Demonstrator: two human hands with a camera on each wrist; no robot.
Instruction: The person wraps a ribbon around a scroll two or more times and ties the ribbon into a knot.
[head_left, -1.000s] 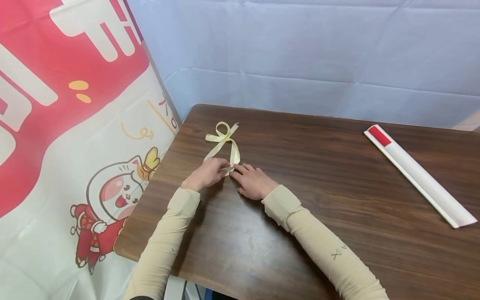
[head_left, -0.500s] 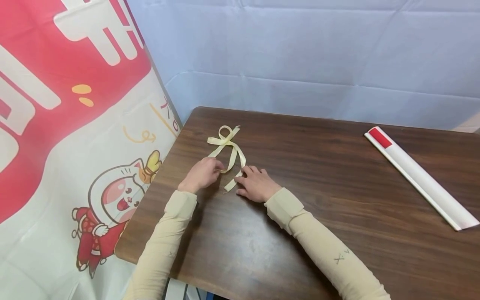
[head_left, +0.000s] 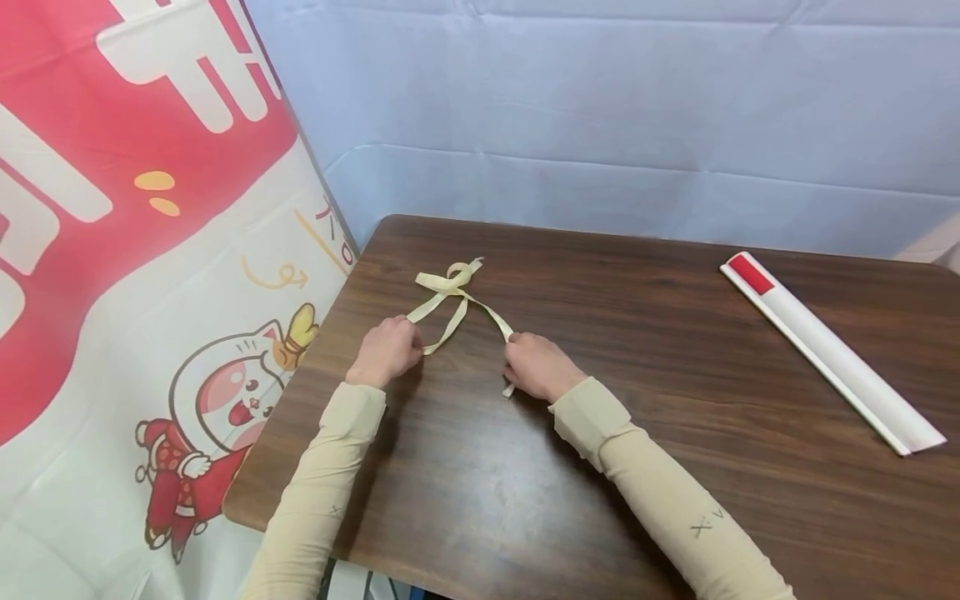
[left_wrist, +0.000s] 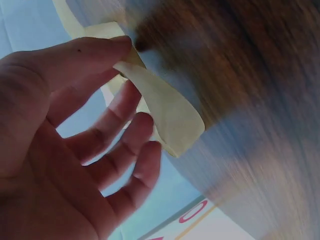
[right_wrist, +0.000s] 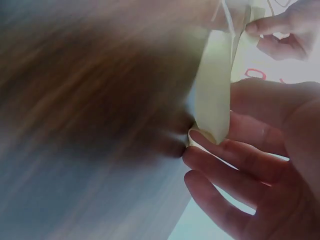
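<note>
A pale yellow ribbon (head_left: 444,283), looped and crossed on itself at its far part, lies on the dark wooden table (head_left: 637,333). My left hand (head_left: 387,350) pinches a strand of it between thumb and fingers; in the left wrist view a folded bit of ribbon (left_wrist: 167,107) sticks out past the fingertips. To the right, my right hand (head_left: 542,365) holds another strand, whose tail shows below the fingers. The right wrist view shows this ribbon end (right_wrist: 214,85) beside the thumb, with curled fingers against it. The two strands spread apart from the crossing.
A long white strip (head_left: 832,350) with a red patch lies slanted on the right of the table. Behind the table hangs a pale blue cloth (head_left: 600,108). On the left is a printed banner (head_left: 67,350) with a cartoon cat figure.
My hands have moved apart, the left to the left and the right to the right. The right hand has taken hold of a ribbon strand. The ribbon's round loop has become smaller.
</note>
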